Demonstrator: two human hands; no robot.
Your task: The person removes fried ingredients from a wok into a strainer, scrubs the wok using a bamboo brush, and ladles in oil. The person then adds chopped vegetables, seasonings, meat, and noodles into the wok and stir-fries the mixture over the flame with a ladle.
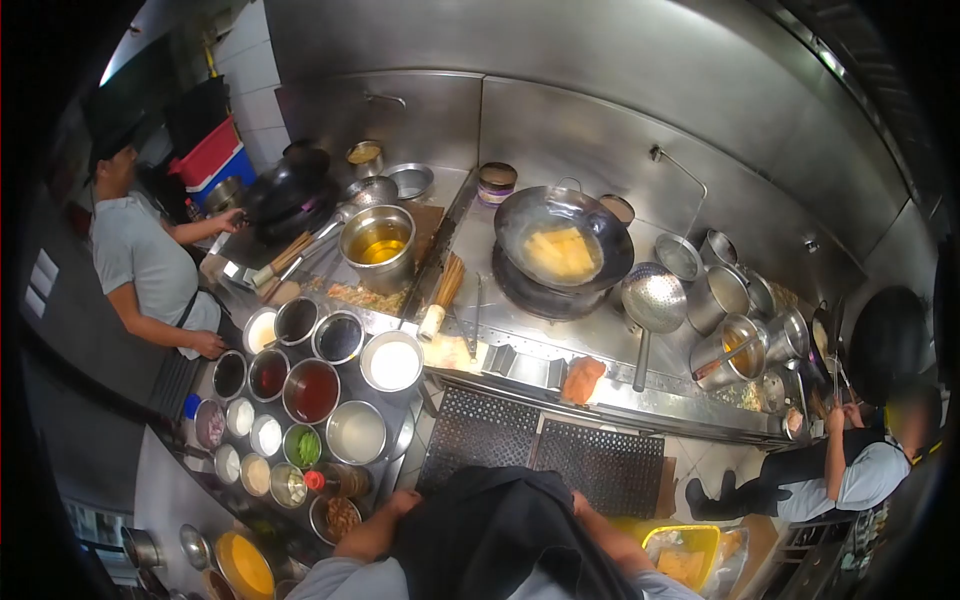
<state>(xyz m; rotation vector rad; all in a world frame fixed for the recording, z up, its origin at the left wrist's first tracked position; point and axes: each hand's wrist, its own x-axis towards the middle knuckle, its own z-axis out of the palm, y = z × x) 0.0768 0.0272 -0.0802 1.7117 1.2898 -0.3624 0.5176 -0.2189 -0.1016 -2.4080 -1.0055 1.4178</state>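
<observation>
My left hand (404, 502) is low beside my dark apron, close to a metal bowl of brown pieces (338, 518). I cannot make out its fingers. My right hand (580, 503) sits at the apron's other side, mostly hidden, with a yellow container (690, 545) to its right. Ahead, a black wok (512, 225) stands on the stove with pale yellow slabs (562, 254) in liquid. Right of it rests a perforated skimmer (654, 298), its handle toward me. A bamboo brush (443, 292) lies left of the wok, and a folded orange cloth (583, 380) on the front edge.
A pot of yellow oil (378, 240) stands left. Several seasoning bowls (311, 390) fill the left counter, with a red-capped bottle (338, 480) nearby. Metal pots (720, 298) crowd the right. One person (150, 255) stands left, another (850, 465) right. Black mats (480, 435) cover the floor.
</observation>
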